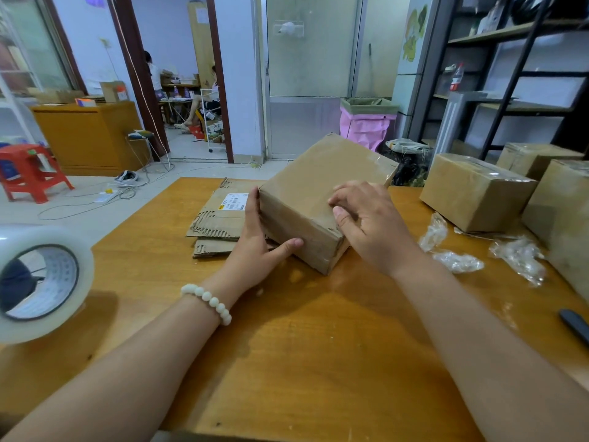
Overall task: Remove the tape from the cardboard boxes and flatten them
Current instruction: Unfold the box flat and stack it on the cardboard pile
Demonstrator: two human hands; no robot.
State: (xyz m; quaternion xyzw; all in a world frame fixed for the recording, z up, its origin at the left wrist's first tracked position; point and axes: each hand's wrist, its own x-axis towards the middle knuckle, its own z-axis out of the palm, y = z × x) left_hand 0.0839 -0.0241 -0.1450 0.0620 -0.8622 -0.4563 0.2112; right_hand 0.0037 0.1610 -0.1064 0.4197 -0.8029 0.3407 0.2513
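Centrally — cardboard box (306, 199): tilted on table (287, 330), overlapping flattened cardboard (216, 218).
Left hand (255, 240): fingers straight, flat against its left side.
Right hand (366, 224): fingers curled onto its top — thumb at near edge.

Both my forearms reach forward, bare, angling in toward each other. My left hand (258, 247) lies flat, fingers straight along the left side of the box (306, 193), thumb stretched out across its near face. My right hand (373, 224) arches over the near right corner, fingers curled with tips on top, thumb bent close beside them (whether they pinch anything, I can't tell).
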